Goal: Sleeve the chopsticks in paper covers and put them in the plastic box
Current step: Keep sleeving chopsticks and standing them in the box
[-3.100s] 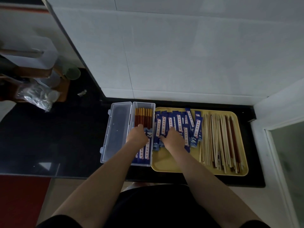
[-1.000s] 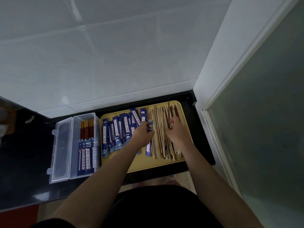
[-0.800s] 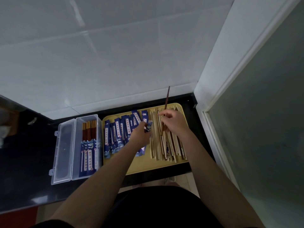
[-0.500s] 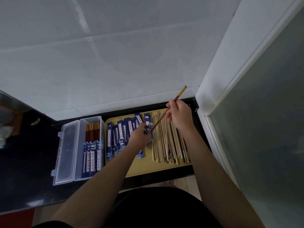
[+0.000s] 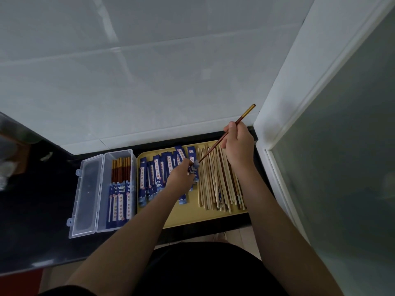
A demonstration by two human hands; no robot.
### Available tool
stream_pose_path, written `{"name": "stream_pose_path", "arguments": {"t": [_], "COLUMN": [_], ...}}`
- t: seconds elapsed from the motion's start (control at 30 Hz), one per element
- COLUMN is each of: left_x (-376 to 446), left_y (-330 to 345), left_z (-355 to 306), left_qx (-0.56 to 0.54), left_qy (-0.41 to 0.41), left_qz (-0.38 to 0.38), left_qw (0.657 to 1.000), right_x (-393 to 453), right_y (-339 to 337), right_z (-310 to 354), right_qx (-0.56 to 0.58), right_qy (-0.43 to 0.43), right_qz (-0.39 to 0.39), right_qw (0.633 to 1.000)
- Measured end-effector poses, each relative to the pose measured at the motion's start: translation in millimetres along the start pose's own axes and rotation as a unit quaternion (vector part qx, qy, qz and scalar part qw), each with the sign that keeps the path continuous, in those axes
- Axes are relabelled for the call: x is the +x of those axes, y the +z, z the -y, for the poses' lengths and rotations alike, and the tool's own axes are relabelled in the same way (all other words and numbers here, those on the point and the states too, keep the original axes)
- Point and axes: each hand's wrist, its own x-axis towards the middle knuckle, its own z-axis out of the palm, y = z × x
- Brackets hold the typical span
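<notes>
One chopstick (image 5: 222, 138), gripped by right hand (image 5: 239, 144), enters paper cover (image 5: 193, 167) pinched by left hand (image 5: 180, 177), mid-frame; keep mouth open, aligned.

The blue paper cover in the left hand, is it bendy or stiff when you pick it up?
Probably bendy and very light: the blue paper cover is a thin flat sleeve, crumpled where the left hand pinches it. It likely tears easily, so the right hand feeds the dark chopstick in gently.

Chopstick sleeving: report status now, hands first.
Left hand grips blue paper cover. Right hand holds dark chopstick, tip at cover's mouth. Plastic box open, part filled. Nothing in the way.
</notes>
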Motion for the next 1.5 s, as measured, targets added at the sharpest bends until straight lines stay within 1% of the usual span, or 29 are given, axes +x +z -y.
{"name": "stream_pose_path", "arguments": {"t": [0.03, 0.07, 0.1, 0.17, 0.2, 0.23, 0.27, 0.33, 0.4, 0.47, 0.6, 0.7, 0.77, 0.97, 1.07, 1.3, 1.5], "left_x": [-0.6, -1.3, -1.7, -0.9, 0.5, 1.8, 2.3, 3.2, 3.2, 2.7, 3.2, 4.4, 4.7, 4.4, 4.2, 4.0, 5.6], "left_y": [1.1, 1.9, 2.9, 6.4, 9.1, 11.1, 12.8, 18.7, 25.8, 32.3, 43.1, 47.5, 49.3, 52.0, 51.9, 52.4, 54.0], "left_z": [-3.1, -6.7, -10.7, -17.2, -19.8, -21.1, -22.6, -24.4, -25.4, -26.5, -28.8, -28.2, -28.7, -29.6, -28.7, -28.1, -33.6], "left_qx": [-0.006, -0.015, -0.024, -0.034, -0.038, -0.042, -0.043, -0.048, -0.060, -0.070, -0.093, -0.108, -0.114, -0.119, -0.116, -0.114, -0.113], "left_qy": [0.007, 0.013, 0.020, 0.029, 0.028, 0.026, 0.021, 0.016, 0.005, -0.006, -0.024, -0.035, -0.040, -0.049, -0.052, -0.059, -0.058], "left_qz": [0.002, 0.006, 0.007, 0.004, 0.002, 0.000, 0.002, 0.011, 0.022, 0.028, 0.046, 0.046, 0.043, 0.040, 0.041, 0.043, 0.045], "left_qw": [1.000, 1.000, 0.999, 0.999, 0.999, 0.999, 0.999, 0.999, 0.998, 0.997, 0.994, 0.992, 0.992, 0.991, 0.991, 0.991, 0.991], "right_x": [-0.9, -2.3, -3.7, -5.8, -6.3, -6.1, -5.7, -3.2, -2.3, -6.3, -27.5, -42.3, -44.8, -40.1, -39.0, -34.7, -26.4], "right_y": [-0.7, -1.5, -3.3, -8.3, -11.4, -13.3, -14.7, -17.6, -20.4, -22.2, -18.7, -12.4, -9.4, -5.2, -6.6, -5.3, -5.9], "right_z": [0.0, -0.3, -1.2, -8.0, -14.4, -21.8, -30.1, -50.4, -72.8, -96.4, -127.8, -137.7, -143.4, -153.2, -155.1, -158.6, -162.6], "right_qx": [0.009, 0.011, -0.006, -0.087, -0.121, -0.138, -0.147, -0.184, -0.274, -0.333, -0.370, -0.364, -0.343, -0.350, -0.344, -0.359, -0.330], "right_qy": [0.008, 0.020, 0.035, 0.064, 0.079, 0.095, 0.112, 0.145, 0.154, 0.160, 0.195, 0.170, 0.160, 0.141, 0.126, 0.155, 0.200], "right_qz": [0.024, 0.067, 0.130, 0.268, 0.315, 0.333, 0.325, 0.266, 0.212, 0.196, 0.180, 0.144, 0.137, 0.136, 0.112, 0.117, 0.134], "right_qw": [1.000, 0.997, 0.991, 0.957, 0.938, 0.928, 0.927, 0.935, 0.925, 0.908, 0.890, 0.904, 0.915, 0.916, 0.924, 0.913, 0.913]}}
